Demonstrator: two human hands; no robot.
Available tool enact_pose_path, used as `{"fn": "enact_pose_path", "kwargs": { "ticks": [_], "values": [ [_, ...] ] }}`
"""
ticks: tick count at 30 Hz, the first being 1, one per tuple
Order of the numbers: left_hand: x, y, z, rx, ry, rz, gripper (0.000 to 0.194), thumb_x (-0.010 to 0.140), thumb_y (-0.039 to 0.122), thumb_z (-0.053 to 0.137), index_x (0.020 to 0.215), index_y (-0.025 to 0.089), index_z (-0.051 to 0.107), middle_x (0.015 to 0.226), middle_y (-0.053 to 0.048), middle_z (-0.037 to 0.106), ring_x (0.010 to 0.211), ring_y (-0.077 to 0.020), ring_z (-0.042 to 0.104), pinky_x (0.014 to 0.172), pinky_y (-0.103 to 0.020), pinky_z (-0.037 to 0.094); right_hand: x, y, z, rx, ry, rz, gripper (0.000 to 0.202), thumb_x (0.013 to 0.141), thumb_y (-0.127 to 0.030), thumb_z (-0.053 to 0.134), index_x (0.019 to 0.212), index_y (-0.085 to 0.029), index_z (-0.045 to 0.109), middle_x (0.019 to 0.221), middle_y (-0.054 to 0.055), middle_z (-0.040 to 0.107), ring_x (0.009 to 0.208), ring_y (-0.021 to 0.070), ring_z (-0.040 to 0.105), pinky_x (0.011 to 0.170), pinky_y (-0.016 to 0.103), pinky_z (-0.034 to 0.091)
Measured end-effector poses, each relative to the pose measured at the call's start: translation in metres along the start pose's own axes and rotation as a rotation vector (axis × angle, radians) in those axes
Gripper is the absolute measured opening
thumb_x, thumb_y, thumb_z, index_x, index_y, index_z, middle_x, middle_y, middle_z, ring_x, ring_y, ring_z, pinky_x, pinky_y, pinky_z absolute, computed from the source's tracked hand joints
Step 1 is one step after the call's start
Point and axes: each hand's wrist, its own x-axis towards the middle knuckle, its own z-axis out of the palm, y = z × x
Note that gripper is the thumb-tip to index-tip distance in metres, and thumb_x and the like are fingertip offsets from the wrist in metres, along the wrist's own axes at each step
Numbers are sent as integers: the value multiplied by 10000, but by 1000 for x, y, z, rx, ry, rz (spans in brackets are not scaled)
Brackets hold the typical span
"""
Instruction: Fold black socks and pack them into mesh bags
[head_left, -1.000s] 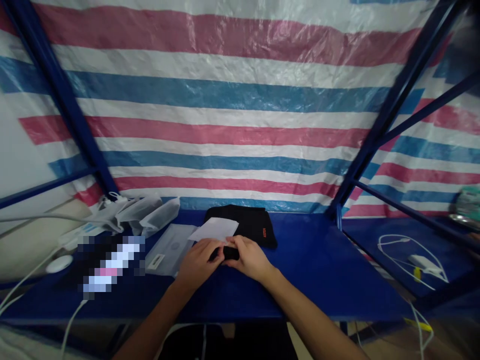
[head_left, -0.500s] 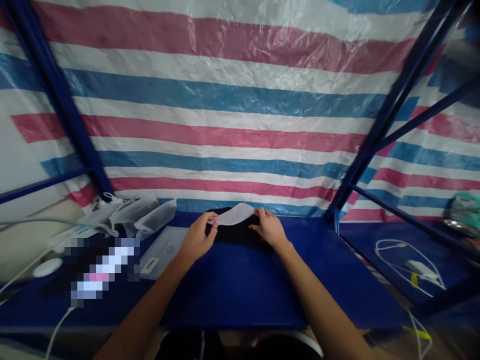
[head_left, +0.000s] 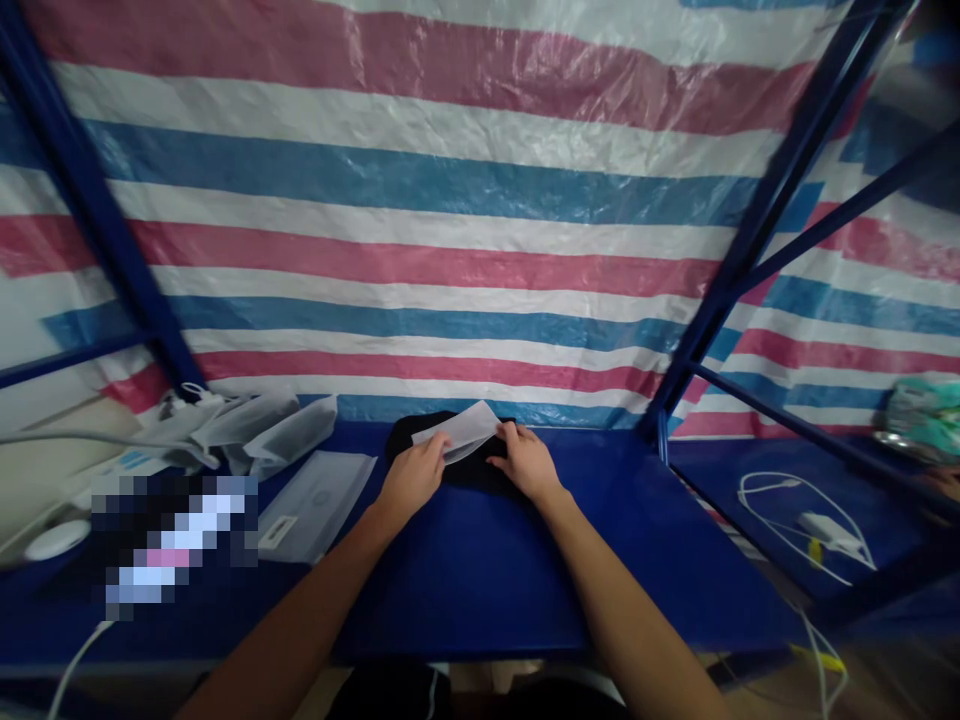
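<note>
At the bottom edge of the frame, recorded dark clothing, cut off, below the blue tabletop. At lower left, noted a pixelated patch, contents unreadable.

Just left of centre, found left hand with thumb and fingers clamped on the near edge of the white sheet. Just right of centre, found right hand with fingertips at the sheet's right end and thumb standing apart; could not tell whether gripping. Located white sheet between both hands, raised over a black cloth item, in overlapping layers.

Judged best handled with light pinches near both ends, gentle outward tension against buckling, and edges evened before any firmer pressure. Also judged wise to hold the sheet clear of the black cloth, to avoid catching it.

Could not make out the fingertips behind the sheet, nor the outline of the black cloth under the hands. Left of the hands, saw a translucent sleeve, label illegible; beyond, overlapping plastic bags, contents hidden. At far right, noted a green bundle, blurred; behind everything, striped sheeting, cut off at the top
</note>
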Motion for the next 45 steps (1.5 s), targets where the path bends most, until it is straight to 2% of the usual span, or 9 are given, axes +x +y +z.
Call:
{"fn": "enact_pose_path", "kwargs": {
  "ticks": [6,11,18,22,25,30,36,40,45],
  "values": [
    [4,-13,-2,69,212,0,446,875,0,502,1207,204,718,1309,-104,731,1205,-308,666,1039,-443,517,-5,-2,-25,559,-82,4,875,802,-390,946,1534,-296,476,1328,107,761,1296,323,695,1119,499,533],
    [2,-5,-5,-16,234,37,687,844,-19,481,1481,210,598,1513,-88,629,1379,-292,566,1183,-472,455,-9,-14,-39,1068,-353,25,533,742,-475,950,1171,-239,738,1224,82,785,1174,276,742,1061,434,557],
    [-4,23,-1,-172,297,122,802,865,-43,421,1608,250,490,1626,-68,534,1507,-271,473,1286,-521,378,2,-27,1,1028,156,350,503,703,-597,927,918,-215,681,915,12,716,844,198,673,838,344,556],
    [-14,42,6,-386,130,133,577,964,110,518,1506,288,608,1571,-75,584,1341,-290,639,1108,-471,576,3,-23,13,939,401,468,552,676,-608,927,913,-228,604,893,-1,680,792,189,642,756,313,545],
    [-18,45,3,-621,37,37,406,1039,290,558,1435,273,647,1447,-109,673,1070,-258,761,849,-387,666,0,-23,6,938,362,477,565,668,-608,932,921,-241,585,851,-12,679,739,193,643,683,306,548],
    [-5,25,-8,-727,418,-250,621,910,401,804,1470,246,584,1578,-137,558,1428,-326,573,1190,-491,493,-4,-30,-11,1070,245,431,575,648,-584,965,919,-252,583,824,-7,697,728,211,677,635,311,564],
    [-1,27,-11,-1404,-44,-518,632,825,452,904,1340,172,669,1310,-165,748,1111,-306,761,935,-408,627,-5,-40,-6,1007,210,243,529,661,-565,949,914,-239,619,934,23,718,882,231,707,838,366,593],
    [-6,35,-2,-1544,-54,-609,569,793,419,942,1253,167,722,1148,-128,803,952,-250,785,849,-348,629,-10,-50,2,765,356,297,439,726,-537,896,866,-234,611,897,21,693,827,215,649,783,332,556],
    [-4,25,4,-1590,38,-700,489,812,436,923,1179,161,755,1095,-120,811,917,-252,783,822,-346,636,-17,-63,0,894,131,179,358,972,-587,652,961,-233,706,872,20,697,760,198,634,695,299,521]
  ]
}}
